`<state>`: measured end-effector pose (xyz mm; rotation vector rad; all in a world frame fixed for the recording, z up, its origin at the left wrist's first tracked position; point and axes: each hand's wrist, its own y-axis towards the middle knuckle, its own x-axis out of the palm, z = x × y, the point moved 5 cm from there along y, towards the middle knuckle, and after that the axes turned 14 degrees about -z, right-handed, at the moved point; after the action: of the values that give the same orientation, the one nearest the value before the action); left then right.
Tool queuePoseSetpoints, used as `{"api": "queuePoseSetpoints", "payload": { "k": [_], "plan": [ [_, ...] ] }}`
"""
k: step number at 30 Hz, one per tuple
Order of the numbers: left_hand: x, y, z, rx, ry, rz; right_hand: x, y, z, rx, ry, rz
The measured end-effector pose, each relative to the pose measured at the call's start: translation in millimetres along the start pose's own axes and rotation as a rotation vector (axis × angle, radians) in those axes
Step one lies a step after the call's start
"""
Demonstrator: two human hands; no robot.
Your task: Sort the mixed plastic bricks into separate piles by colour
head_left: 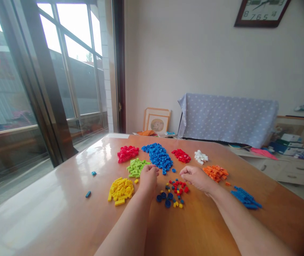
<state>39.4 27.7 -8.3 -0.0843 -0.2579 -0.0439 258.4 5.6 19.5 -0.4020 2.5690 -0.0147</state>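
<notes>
My left hand (pixel 148 176) hovers at the right edge of the lime-green brick pile (pixel 136 168), just in front of the large blue pile of round pieces (pixel 159 156). Its fingers are curled together, and whatever they might hold is hidden. To the right, my right hand (pixel 196 176) has thumb and fingers pinched; any piece in them is too small to make out. Between and below the hands lies a mixed scatter of small red pieces (pixel 178 185), yellow pieces (pixel 180 205) and dark blue round pieces (pixel 167 203). A single blue round piece (pixel 173 170) sits between the hands.
Around the wooden table (pixel 69 217) lie yellow bricks (pixel 121 190), two red piles (pixel 127 153) (pixel 181 155), white pieces (pixel 201 156), orange bricks (pixel 216 173) and long blue pieces (pixel 244 197). Two loose teal pieces (pixel 88 194) (pixel 93 173) are at left. Behind stands a cloth-covered object (pixel 229 119).
</notes>
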Motion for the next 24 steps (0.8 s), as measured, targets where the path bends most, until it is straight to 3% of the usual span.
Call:
{"api": "queuePoseSetpoints", "payload": {
  "k": [5, 13, 19, 22, 24],
  "plan": [
    [0.2, -0.1, -0.3, -0.014, 0.035, 0.0, 2.0, -9.3, 14.9, 0.048, -0.113, -0.136],
    [1.4, -1.7, 0.1, -0.031, 0.048, -0.006, 19.5, -13.4, 9.1, 0.001, -0.237, -0.274],
    [1.1, -1.5, 0.6, -0.013, 0.031, 0.004, 17.2, -10.7, 6.6, -0.023, -0.22, -0.176],
    [0.8, -1.1, 1.1, 0.001, 0.015, 0.01, -2.7, 3.3, 10.7, -0.034, -0.037, -0.001],
    [0.6, -0.7, 1.4, 0.008, 0.001, 0.019, -21.8, 17.3, 20.6, 0.03, 0.097, 0.167]
  ]
}}
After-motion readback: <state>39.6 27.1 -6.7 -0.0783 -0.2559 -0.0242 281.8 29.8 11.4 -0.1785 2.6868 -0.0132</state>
